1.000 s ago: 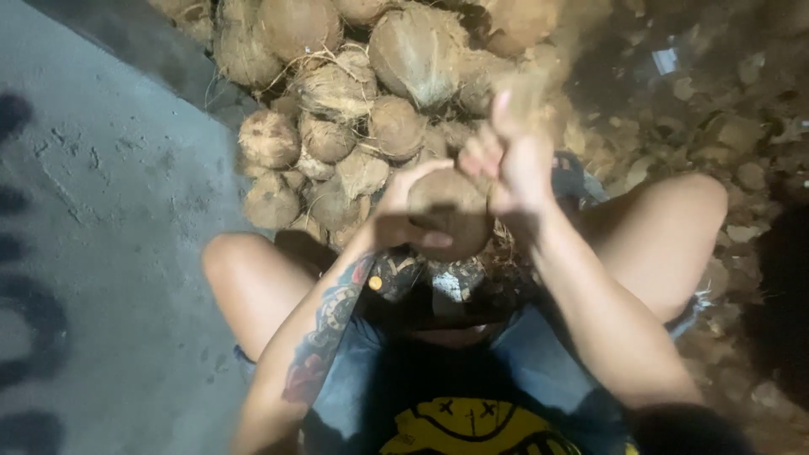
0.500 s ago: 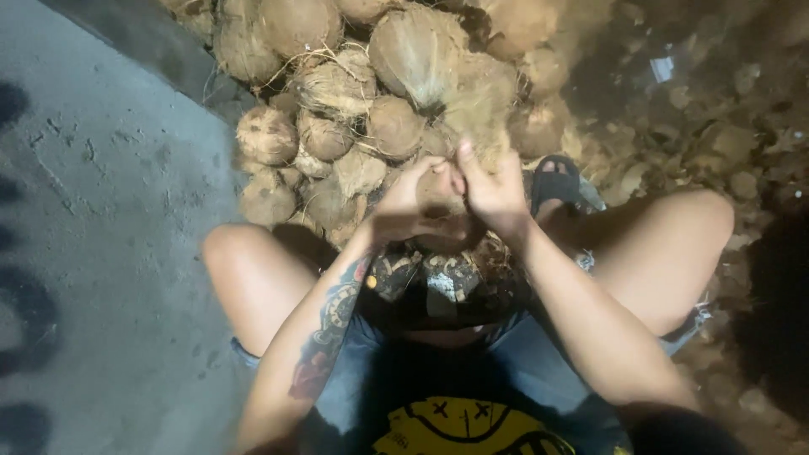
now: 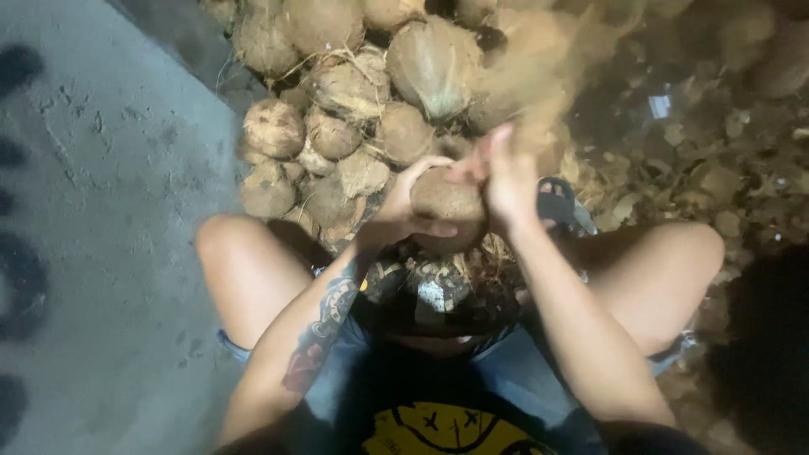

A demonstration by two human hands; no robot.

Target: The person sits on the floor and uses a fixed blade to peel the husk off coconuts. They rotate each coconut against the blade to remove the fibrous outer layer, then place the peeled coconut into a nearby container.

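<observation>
Brown fibre: covers nearly everything ahead of the seated person, seen from the head camera.
Coconut in hand: a round, husk-stripped coconut (image 3: 445, 202) sits between both hands, above the gap between the knees and just in front of the pile.
Left hand: the left hand (image 3: 396, 211) cups the near-left side of the coconut, fingers curled over its top and thumb laid along the lower edge; it is closed around the nut.
Right hand: the right hand (image 3: 506, 177) presses against the right side of the coconut, fingers raised and partly spread; it is blurred, so the exact grip of the fingertips cannot be told.
Flying husk: a blurred tan strip of husk (image 3: 539, 67) rises from above the right hand toward the upper right.
Pile: a heap of coconuts (image 3: 354, 93), some husked and round, some ragged with loose fibre, lies just beyond the hands.
Ground, left: grey concrete (image 3: 101, 211) with dark painted marks along the left edge.
Ground, right: torn husk scraps (image 3: 699, 160) litter the dark floor.
Between the legs: a dark stand (image 3: 434, 295) with husk bits on it, directly under the held coconut.
Sandal: a dark sandal (image 3: 558, 202) shows just right of the right hand.
Forearm: a tattoo (image 3: 324, 324) runs along the left forearm.
</observation>
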